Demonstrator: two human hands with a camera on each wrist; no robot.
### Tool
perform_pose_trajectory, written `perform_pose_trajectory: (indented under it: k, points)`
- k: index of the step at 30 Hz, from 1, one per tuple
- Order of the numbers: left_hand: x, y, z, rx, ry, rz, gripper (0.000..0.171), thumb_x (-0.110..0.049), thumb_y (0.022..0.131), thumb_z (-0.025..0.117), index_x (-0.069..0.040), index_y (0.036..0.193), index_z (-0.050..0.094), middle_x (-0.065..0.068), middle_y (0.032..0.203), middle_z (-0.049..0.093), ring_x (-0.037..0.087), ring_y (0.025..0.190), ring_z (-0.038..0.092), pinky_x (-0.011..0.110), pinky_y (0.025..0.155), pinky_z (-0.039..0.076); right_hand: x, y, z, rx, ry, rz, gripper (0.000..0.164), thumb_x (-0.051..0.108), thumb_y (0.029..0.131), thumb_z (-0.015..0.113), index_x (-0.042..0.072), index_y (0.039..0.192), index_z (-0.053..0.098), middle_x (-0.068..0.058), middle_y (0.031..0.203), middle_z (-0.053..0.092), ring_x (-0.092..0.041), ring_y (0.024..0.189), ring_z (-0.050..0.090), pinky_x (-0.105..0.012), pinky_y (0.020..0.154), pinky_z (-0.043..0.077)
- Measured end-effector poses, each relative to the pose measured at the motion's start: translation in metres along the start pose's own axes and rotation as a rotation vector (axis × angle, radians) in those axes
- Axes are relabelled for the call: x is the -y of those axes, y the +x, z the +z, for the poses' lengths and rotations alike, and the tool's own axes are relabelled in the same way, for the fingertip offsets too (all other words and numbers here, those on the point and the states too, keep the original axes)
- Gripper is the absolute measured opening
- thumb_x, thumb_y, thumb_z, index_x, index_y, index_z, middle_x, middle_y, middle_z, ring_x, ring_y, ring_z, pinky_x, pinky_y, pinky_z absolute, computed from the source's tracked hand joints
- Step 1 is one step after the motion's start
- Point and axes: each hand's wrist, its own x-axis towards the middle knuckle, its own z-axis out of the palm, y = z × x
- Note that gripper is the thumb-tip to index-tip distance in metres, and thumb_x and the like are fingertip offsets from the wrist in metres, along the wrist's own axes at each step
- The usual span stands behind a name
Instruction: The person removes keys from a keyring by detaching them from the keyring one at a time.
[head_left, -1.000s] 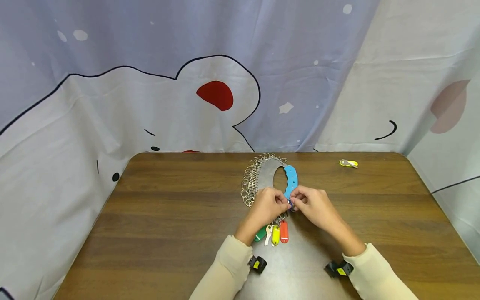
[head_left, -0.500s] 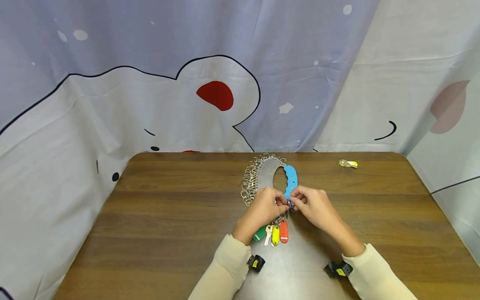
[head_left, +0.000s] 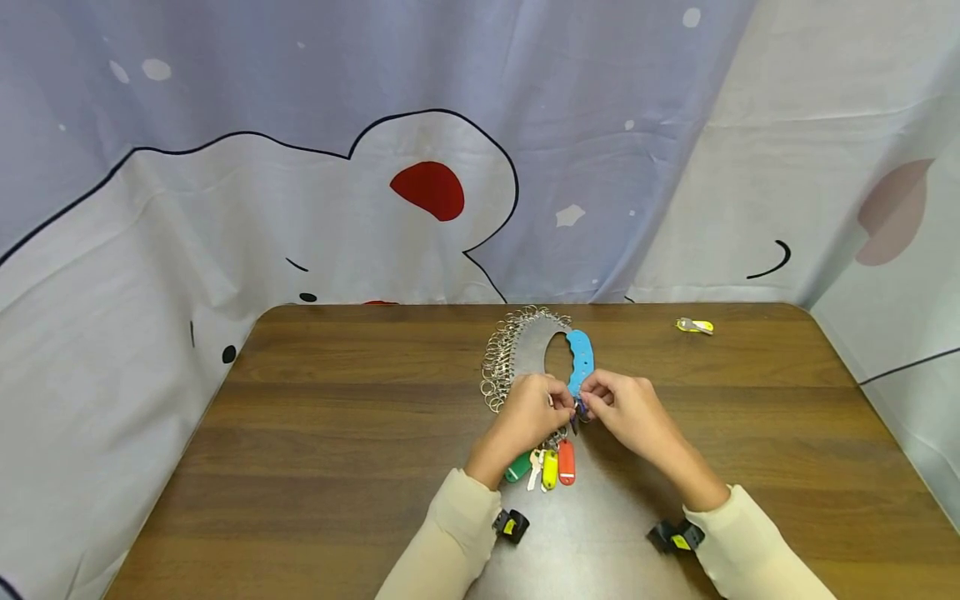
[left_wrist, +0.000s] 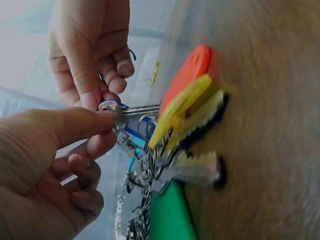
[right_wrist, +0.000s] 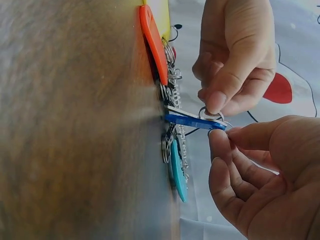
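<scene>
My left hand [head_left: 527, 417] pinches the head of a silver key [left_wrist: 142, 111] between thumb and finger. Opposite it, my right hand [head_left: 626, 414] pinches the end of a blue key tag [right_wrist: 192, 121] with a thin ring beside it. The key lies along the blue tag. Both hands meet just below the blue handle [head_left: 582, 360] of a curved metal key holder [head_left: 532, 346], whose toothed outer edge carries many split rings. Below the hands, red [head_left: 566, 462], yellow [head_left: 550, 469] and green key tags [head_left: 517, 467] rest with keys. Fingers partly hide the ring.
A yellow key tag with a key [head_left: 694, 326] lies apart at the back right of the wooden table [head_left: 337, 467]. A printed curtain [head_left: 300, 208] hangs behind the table's far edge. In the right wrist view a teal piece [right_wrist: 178, 172] hangs below the blue tag.
Both hands stay in place. The left fingers have shifted slightly left, and the dark key tip below them shows more. The rest of the scene moves only slightly with the head view.
</scene>
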Motion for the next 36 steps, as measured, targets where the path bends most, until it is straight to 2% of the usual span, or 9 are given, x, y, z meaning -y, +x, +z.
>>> perform_pose_trajectory:
  k: [3,6,10,14,20,25,30,36]
  points:
    - [0.0,0.0,-0.001,0.034,0.038,0.012,0.01,-0.012,0.074,0.076,-0.015,0.067,0.071,-0.007,0.064,0.061,0.003,0.06,0.051,0.014,0.055,0.043,0.0,0.0,0.0,0.007,-0.002,0.001,0.004,0.007,0.087,0.069,0.008,0.083,0.069,-0.002,0.07,0.072,-0.01,0.061,0.066,-0.03,0.054,0.055]
    - [-0.002,0.0,-0.002,0.049,0.043,-0.012,0.009,-0.015,0.076,0.074,-0.015,0.068,0.071,-0.007,0.064,0.063,0.003,0.061,0.052,0.014,0.057,0.044,0.001,0.0,0.0,0.015,-0.003,-0.002,0.004,0.009,0.088,0.069,0.008,0.084,0.069,-0.001,0.07,0.072,-0.011,0.061,0.066,-0.03,0.053,0.055]
    - [-0.003,0.0,-0.001,0.013,-0.024,-0.06,0.007,-0.01,0.077,0.073,-0.011,0.071,0.072,-0.004,0.064,0.065,0.004,0.06,0.053,0.015,0.055,0.045,0.0,0.0,0.001,0.012,-0.001,-0.004,0.003,0.008,0.088,0.069,0.008,0.085,0.069,-0.001,0.07,0.072,-0.012,0.061,0.067,-0.03,0.053,0.054]
    - [0.002,0.0,0.0,-0.019,-0.049,-0.05,0.007,-0.01,0.077,0.078,-0.011,0.071,0.074,-0.003,0.065,0.067,0.004,0.059,0.054,0.016,0.055,0.045,0.0,0.0,0.001,0.021,0.016,0.001,0.004,0.008,0.089,0.068,0.007,0.085,0.069,-0.002,0.072,0.073,-0.014,0.061,0.068,-0.029,0.053,0.055]
    - [0.008,0.001,-0.001,0.007,0.012,-0.009,0.008,-0.015,0.077,0.079,-0.016,0.07,0.076,-0.007,0.07,0.07,0.002,0.064,0.056,0.016,0.06,0.046,-0.001,0.001,0.001,0.022,0.008,0.008,0.006,0.009,0.089,0.068,0.006,0.084,0.068,-0.002,0.073,0.073,-0.014,0.062,0.068,-0.029,0.053,0.055]
    - [0.008,0.001,-0.003,0.015,0.073,0.032,0.008,-0.014,0.078,0.078,-0.016,0.07,0.076,-0.007,0.068,0.069,0.004,0.065,0.056,0.017,0.059,0.046,-0.002,0.001,0.002,0.032,0.011,0.013,0.005,0.008,0.088,0.069,0.007,0.083,0.068,-0.003,0.071,0.073,-0.015,0.061,0.068,-0.029,0.054,0.055]
    - [0.006,0.001,-0.003,0.01,0.169,0.076,0.006,-0.012,0.078,0.077,-0.016,0.073,0.077,-0.007,0.07,0.069,0.005,0.066,0.058,0.019,0.064,0.051,-0.003,0.0,0.003,0.042,0.006,0.02,0.004,0.007,0.088,0.069,0.008,0.084,0.069,-0.002,0.07,0.072,-0.013,0.061,0.067,-0.029,0.053,0.054]
    - [0.003,0.001,-0.005,0.07,0.213,0.086,0.006,-0.009,0.081,0.074,-0.014,0.079,0.077,-0.004,0.078,0.07,0.008,0.073,0.06,0.022,0.069,0.053,-0.002,-0.001,0.004,0.063,-0.028,0.021,0.004,0.008,0.088,0.069,0.009,0.084,0.068,0.0,0.065,0.069,-0.009,0.058,0.062,-0.029,0.052,0.051]
